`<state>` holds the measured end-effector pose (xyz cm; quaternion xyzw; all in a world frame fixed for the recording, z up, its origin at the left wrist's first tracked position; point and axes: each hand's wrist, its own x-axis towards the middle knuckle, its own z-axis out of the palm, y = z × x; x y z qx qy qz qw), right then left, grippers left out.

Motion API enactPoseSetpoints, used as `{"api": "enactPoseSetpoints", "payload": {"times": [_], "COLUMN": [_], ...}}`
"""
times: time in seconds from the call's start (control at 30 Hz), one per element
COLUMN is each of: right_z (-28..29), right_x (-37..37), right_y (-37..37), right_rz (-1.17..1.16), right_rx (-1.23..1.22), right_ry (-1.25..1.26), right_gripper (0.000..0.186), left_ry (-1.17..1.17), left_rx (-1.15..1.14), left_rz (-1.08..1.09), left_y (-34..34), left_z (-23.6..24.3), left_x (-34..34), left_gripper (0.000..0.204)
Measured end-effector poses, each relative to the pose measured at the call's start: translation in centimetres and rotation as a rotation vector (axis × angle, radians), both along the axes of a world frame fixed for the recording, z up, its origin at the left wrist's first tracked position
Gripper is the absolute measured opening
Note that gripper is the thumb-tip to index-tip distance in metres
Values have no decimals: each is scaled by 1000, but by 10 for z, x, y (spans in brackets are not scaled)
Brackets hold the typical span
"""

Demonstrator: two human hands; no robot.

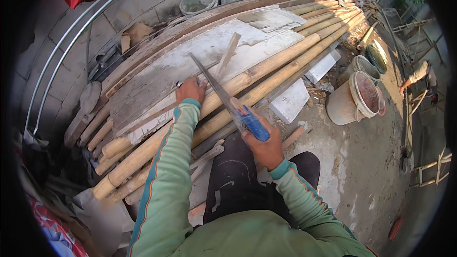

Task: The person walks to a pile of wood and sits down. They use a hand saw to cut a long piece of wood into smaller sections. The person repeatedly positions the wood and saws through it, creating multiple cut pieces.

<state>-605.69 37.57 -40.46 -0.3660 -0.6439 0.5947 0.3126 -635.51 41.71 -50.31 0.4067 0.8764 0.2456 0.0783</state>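
My right hand (pixel 265 146) grips the blue handle of a hand saw (pixel 220 91), its blade slanting up and left over the bamboo poles (pixel 281 64). My left hand (pixel 191 90) is curled down on a thin wooden strip (pixel 157 118) that lies along the edge of a grey, weathered board (pixel 157 83). A small dark and pale thing shows at the left hand's edge, too small to name. Just beyond the blade, a short wooden slat (pixel 229 53) lies slanted on the board. Whether the saw teeth touch any wood cannot be made out.
Stained buckets (pixel 342 102) stand on the concrete floor at the right, near white panel pieces (pixel 291 100). A bent metal tube (pixel 64 52) leans by the block wall at left. Basins (pixel 197 2) sit behind the pile. Another person's arm (pixel 415 76) shows at far right.
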Motion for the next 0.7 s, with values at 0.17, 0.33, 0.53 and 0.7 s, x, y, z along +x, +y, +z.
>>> {"api": "enactPoseSetpoints", "payload": {"times": [0.17,0.33,0.53,0.7], "right_z": [20,1,42,6], "right_x": [48,-24,58,-27], "right_y": [-59,-1,-59,-6], "right_rz": [-3,26,28,37], "right_rx": [167,8,172,151], "right_ry": [-4,-78,-105,-93], "right_gripper": [56,58,59,59], "left_ry": [-1,-6,-30,6], "left_rx": [-31,1,-75,-45], "left_rz": [12,2,10,-34], "left_y": [-13,-15,-10,-3], "left_z": [3,5,15,3], "left_x": [-10,-3,-5,-4], "left_gripper": [46,47,47,44]}}
